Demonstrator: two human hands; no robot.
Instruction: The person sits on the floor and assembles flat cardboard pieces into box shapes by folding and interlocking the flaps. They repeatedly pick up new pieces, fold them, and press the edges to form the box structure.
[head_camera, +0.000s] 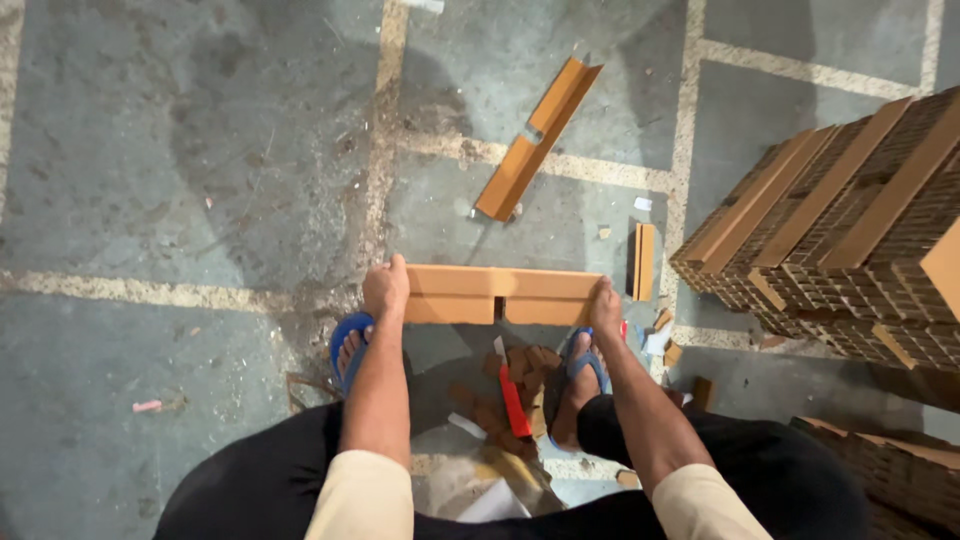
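Observation:
A long brown cardboard angle strip (500, 294) with a notch cut at its middle lies across in front of me. My left hand (385, 288) grips its left end and my right hand (604, 302) grips its right end. Both arms reach down between my knees. My feet in blue sandals (348, 345) stand on the floor just below the strip. A red-handled cutter (514, 400) lies on the floor between my feet among brown cardboard scraps (525, 362).
Another notched cardboard strip (537, 138) lies further out on the grey concrete floor (150, 180). A short piece (642, 261) stands to the right. A tall stack of cardboard strips (850, 225) fills the right side, with more cardboard (890, 465) at lower right.

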